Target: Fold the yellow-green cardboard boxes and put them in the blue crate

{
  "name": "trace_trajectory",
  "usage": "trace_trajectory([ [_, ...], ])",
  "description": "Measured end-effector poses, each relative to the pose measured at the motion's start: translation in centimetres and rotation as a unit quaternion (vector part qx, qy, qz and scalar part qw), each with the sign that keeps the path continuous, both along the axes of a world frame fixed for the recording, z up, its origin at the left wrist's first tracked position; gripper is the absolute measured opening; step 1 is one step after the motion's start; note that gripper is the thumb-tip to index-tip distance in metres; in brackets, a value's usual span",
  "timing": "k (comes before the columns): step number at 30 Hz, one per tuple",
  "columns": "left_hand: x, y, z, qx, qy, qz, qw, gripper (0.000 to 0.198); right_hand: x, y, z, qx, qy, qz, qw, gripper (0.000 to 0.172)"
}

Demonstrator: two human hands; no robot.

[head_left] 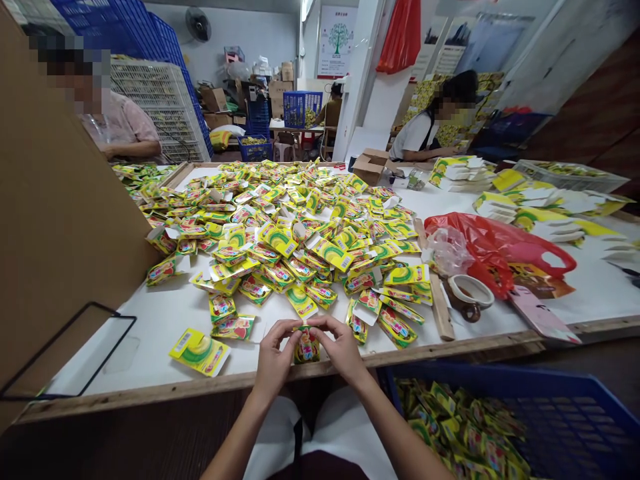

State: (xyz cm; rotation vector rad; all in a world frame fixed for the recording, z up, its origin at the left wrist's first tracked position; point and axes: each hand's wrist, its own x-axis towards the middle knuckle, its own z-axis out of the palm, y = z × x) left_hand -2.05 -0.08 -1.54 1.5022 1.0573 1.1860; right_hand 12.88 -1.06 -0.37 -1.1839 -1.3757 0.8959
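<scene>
Both hands meet at the table's front edge around one small yellow-green printed box [307,347]. My left hand [277,348] pinches its upper left side with thumb and fingertips. My right hand [340,343] does the same at the upper right, so the fingertips of both hands nearly touch along the top. The box stands roughly upright, its printed face towards me; its top end is partly covered by the fingers. To the left lies a flat yellow carton [199,351]. Beyond my hands spreads a large heap of similar small boxes [280,240], several with open white flaps.
A wooden strip [440,307] borders the heap on the right. Past it are a red plastic bag [500,247], a brown-white cup [470,297] and a pink phone-like slab [543,313]. Below right, a blue crate [565,407] holds many boxes. Cardboard [75,200] stands at left. Other people sit beyond.
</scene>
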Motion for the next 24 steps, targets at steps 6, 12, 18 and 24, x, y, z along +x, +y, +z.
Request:
trace_trajectory([
  [6, -0.7, 0.2, -0.6, -0.068, -0.03, 0.023, 0.997, 0.03, 8.8, -4.7, 4.8, -0.003, -0.201, -0.117, 0.973, 0.017],
  [12, 0.8, 0.6, -0.6, -0.047, 0.048, 0.002, 0.998, 0.023, 13.7, -5.5, 3.5, -0.005, -0.429, -0.128, 0.894, 0.021],
  [18, 0.8, -0.4, -0.3, 0.006, 0.076, 0.006, 0.997, 0.022, 9.7, -0.5, -0.6, -0.028, -0.454, -0.082, 0.887, 0.029],
  [24, 0.2, -0.5, -0.4, 0.01, 0.083, 0.027, 0.996, 0.02, 10.9, 0.5, -1.2, -0.031, -0.466, -0.134, 0.874, 0.026],
])
